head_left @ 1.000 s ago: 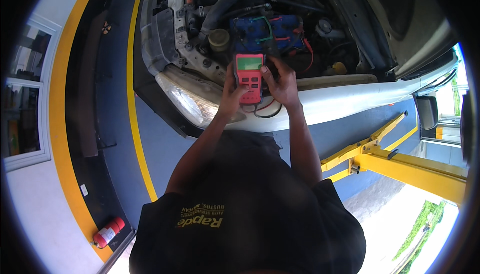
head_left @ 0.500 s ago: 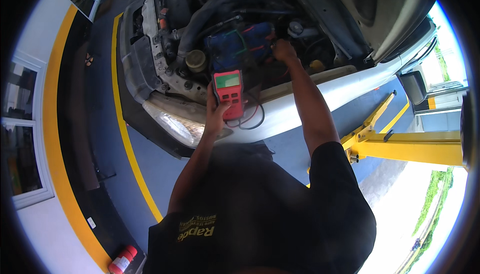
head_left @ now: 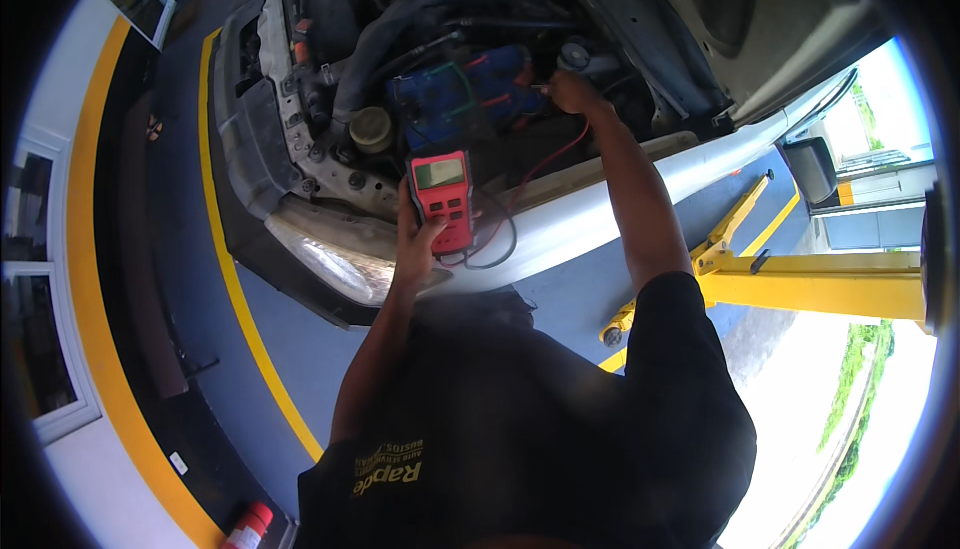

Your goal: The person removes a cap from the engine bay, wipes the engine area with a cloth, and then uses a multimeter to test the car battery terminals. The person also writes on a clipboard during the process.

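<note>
My left hand (head_left: 414,244) is closed round a red handheld battery tester (head_left: 442,201) with a small screen and several dark buttons; my thumb lies on its face by the buttons. Red and black leads loop from its lower end, and a red test lead (head_left: 548,161) runs up to my right hand (head_left: 572,95). That hand is closed on a small metallic-tipped piece at the lead's end, which looks like a clamp, pointing left at the battery's right end. The blue car battery (head_left: 425,104) sits in the engine bay. Whether the tip touches a terminal I cannot tell.
The raised hood (head_left: 775,24) slopes over the bay at right. A black hose (head_left: 385,49) and a round cap (head_left: 371,130) lie left of the battery. The headlight (head_left: 330,254) and white fender border the bay. A yellow lift arm (head_left: 810,279) stands at right.
The tester's screen has gone from bright green to dimmer. My right hand has drawn slightly back from the battery's end, and the red lead now shows stretched to it. The view has shifted a little.
</note>
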Tool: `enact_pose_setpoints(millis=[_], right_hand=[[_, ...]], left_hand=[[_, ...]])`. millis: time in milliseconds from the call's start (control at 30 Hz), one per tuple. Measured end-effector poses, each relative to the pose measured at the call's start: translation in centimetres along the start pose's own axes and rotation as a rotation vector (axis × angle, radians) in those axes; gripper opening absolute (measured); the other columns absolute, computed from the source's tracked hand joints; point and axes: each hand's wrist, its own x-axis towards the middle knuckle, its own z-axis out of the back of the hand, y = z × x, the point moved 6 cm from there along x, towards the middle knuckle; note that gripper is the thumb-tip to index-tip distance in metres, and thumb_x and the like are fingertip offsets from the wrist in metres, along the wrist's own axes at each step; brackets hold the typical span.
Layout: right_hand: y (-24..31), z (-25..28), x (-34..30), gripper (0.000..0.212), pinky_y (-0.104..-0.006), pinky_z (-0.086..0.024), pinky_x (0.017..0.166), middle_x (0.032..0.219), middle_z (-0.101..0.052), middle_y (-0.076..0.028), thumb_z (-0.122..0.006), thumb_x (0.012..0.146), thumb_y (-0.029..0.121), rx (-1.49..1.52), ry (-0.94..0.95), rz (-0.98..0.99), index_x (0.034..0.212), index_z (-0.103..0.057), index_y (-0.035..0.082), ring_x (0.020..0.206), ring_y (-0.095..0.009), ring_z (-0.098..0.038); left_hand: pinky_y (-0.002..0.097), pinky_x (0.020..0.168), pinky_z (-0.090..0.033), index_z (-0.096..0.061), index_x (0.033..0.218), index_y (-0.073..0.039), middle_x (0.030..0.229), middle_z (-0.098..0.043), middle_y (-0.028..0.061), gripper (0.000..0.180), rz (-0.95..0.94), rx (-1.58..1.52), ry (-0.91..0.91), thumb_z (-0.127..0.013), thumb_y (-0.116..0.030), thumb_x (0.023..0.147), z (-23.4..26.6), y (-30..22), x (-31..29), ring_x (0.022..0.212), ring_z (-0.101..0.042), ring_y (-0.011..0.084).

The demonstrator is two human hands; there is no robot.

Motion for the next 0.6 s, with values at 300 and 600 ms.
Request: enact_pose_setpoints(millis=[300,600], right_hand=[[1.9,0.7,-0.4,0.037,-0.0556,-0.058,0.102,0.122,-0.076,-0.030,-0.071,0.106,0.033,-0.069,0.020,-0.054,0.120,-0.079,-0.001,0.122,-0.045,-0.072],[3.4,0.8,-2.6,0.026,-0.0548,-0.062,0.099,0.119,-0.078,-0.026,-0.070,0.102,0.023,0.001,-0.062,-0.107,0.117,-0.081,0.004,0.116,-0.046,-0.075]], left_hand=[[0.0642,0.106,-0.062,-0.017,0.171,-0.007,0.149,-0.060,0.0258,0.088,0.012,0.012,0.015,-0.058,0.000,0.093,0.3,0.3,0.3,0.128,-0.071,0.0434],[0.0672,0.107,-0.061,-0.018,0.171,-0.008,0.148,-0.060,0.0244,0.088,0.071,0.016,0.009,-0.059,0.000,0.093,-0.1,0.1,0.0,0.129,-0.071,0.0395]])
